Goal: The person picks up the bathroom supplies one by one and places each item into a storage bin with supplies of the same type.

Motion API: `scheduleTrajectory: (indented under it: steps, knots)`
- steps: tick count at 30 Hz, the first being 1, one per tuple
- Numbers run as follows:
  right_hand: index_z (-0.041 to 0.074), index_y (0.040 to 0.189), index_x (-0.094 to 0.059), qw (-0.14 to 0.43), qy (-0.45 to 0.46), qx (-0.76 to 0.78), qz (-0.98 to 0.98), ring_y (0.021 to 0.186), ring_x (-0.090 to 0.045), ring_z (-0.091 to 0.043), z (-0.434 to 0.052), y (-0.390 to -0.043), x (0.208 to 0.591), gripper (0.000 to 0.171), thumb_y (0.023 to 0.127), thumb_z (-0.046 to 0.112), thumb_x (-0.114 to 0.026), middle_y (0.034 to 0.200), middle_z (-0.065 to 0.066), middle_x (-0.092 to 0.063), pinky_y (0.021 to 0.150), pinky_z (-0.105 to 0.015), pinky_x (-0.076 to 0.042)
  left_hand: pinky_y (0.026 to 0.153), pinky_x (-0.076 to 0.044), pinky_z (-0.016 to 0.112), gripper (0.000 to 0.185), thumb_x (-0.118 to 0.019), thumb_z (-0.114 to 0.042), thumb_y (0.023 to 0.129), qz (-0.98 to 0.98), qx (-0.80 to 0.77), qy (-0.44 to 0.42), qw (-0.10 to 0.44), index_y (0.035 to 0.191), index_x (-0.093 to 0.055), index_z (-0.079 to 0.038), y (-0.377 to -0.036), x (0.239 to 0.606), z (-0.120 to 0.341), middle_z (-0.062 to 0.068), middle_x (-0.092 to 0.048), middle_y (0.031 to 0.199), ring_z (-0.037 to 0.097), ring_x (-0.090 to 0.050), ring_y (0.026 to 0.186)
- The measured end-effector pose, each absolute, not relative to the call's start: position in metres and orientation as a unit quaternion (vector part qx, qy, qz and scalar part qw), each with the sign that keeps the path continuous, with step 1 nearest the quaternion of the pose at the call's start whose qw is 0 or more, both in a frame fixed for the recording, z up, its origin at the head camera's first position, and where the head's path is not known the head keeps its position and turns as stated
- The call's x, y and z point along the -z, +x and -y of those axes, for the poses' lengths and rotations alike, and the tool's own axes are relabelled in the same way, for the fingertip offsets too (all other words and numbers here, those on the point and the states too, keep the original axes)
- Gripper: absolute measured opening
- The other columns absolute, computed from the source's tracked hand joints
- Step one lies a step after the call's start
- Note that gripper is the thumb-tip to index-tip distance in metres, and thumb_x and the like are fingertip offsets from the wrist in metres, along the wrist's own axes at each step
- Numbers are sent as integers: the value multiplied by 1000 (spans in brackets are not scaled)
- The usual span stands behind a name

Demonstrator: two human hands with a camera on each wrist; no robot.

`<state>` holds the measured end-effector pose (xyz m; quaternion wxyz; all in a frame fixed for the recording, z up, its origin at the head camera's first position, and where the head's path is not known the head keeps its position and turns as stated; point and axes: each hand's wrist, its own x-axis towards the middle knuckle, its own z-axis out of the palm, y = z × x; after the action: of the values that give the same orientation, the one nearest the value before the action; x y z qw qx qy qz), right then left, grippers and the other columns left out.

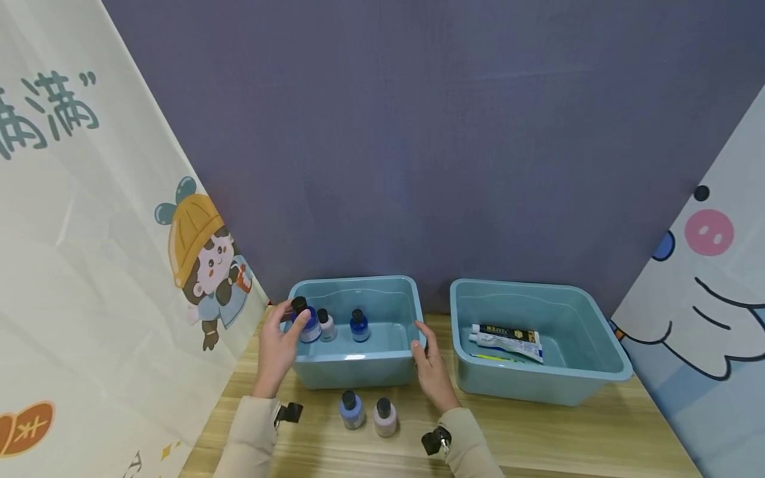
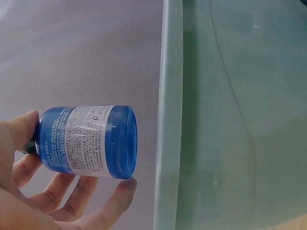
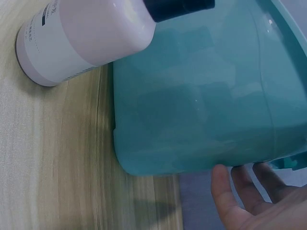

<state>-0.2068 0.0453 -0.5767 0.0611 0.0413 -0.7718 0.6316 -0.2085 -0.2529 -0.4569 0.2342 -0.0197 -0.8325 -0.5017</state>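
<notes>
My left hand (image 1: 279, 345) holds a blue bottle (image 2: 86, 141) with a black cap and a white printed label, thumb and fingers around its cap end. In the head view this bottle overlaps the left end of a blue-green plastic tub (image 1: 358, 368). Inside the tub are a small pale bottle (image 1: 327, 329) and a dark blue bottle (image 1: 360, 328), both black-capped. At the tub's right end, my right hand (image 1: 434, 372) touches the outer wall with nearly straight fingers (image 3: 223, 189). In front of the tub stand a light blue bottle (image 1: 352, 414) and a pale pink bottle (image 1: 385, 421).
A second blue-green tub (image 1: 514, 385) stands to the right on the wooden table (image 1: 538, 438). It holds toothpaste tubes (image 1: 508, 340) and a thin yellow-green item (image 1: 496, 358). A dark cloth wall (image 1: 382, 166) rises behind, with printed panels on both sides.
</notes>
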Motion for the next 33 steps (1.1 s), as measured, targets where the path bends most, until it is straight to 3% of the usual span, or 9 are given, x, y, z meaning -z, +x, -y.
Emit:
scheduleTrajectory:
  steps: [3,5,10,11,15,17,21,27,33]
  knots:
    - [33,158,-31,58,41,-634,770,94,-52,-25,-45,-207,578,48,111,39,-40,124,-17,-51,85,-39,-42,104,-43,54,43,-69,-32,99,841,493,-22,224,131,-63,-4,-211,454,254,19,-62,127,38,-56,120]
    - [32,159,-30,53,39,-636,769,86,-50,-24,-45,-209,578,49,111,39,-40,112,-17,-52,81,-38,-42,104,-44,55,43,-71,-32,98,846,485,-23,219,130,-64,-4,-214,452,254,19,-63,126,37,-58,118]
    - [33,159,-29,48,33,-642,764,84,-51,-30,-46,-211,580,48,112,34,-39,103,-18,-51,79,-39,-41,102,-48,55,47,-73,-35,96,870,453,-29,194,130,-65,-4,-223,448,255,19,-67,125,38,-62,114]
    - [34,159,-29,51,33,-642,765,89,-52,-30,-46,-211,580,48,112,34,-40,111,-17,-53,82,-39,-41,101,-49,55,47,-73,-35,96,875,445,-30,188,130,-65,-4,-224,447,255,19,-67,125,38,-63,113]
    - [36,158,-31,56,34,-633,772,95,-53,-29,-45,-210,580,48,111,38,-41,117,-16,-54,85,-40,-42,99,-51,55,49,-73,-33,96,894,414,-39,166,133,-63,-2,-231,443,256,21,-68,126,38,-65,113]
    - [36,158,-31,59,33,-630,774,93,-53,-27,-45,-209,579,48,111,39,-41,113,-14,-55,84,-39,-42,98,-52,55,50,-72,-34,96,902,401,-41,153,134,-63,-3,-234,441,256,21,-68,127,38,-65,113]
    - [34,158,-31,51,31,-634,771,81,-50,-30,-45,-208,576,47,112,35,-40,89,-9,-47,78,-38,-40,96,-52,54,49,-71,-38,97,918,371,-45,135,133,-64,-6,-240,436,256,19,-69,127,36,-65,113]
    - [26,160,-29,31,34,-637,770,78,-49,-28,-46,-206,568,49,113,24,-39,85,-7,-45,76,-38,-41,94,-53,54,39,-71,-37,97,933,339,-54,111,127,-68,-12,-248,433,256,15,-70,125,34,-67,112]
    - [39,156,-32,50,33,-632,772,70,-45,-18,-44,-205,573,45,112,37,-39,80,-4,-43,71,-34,-41,88,-56,52,34,-72,-33,97,938,322,-67,107,122,-70,-11,-255,432,257,16,-72,123,33,-70,104]
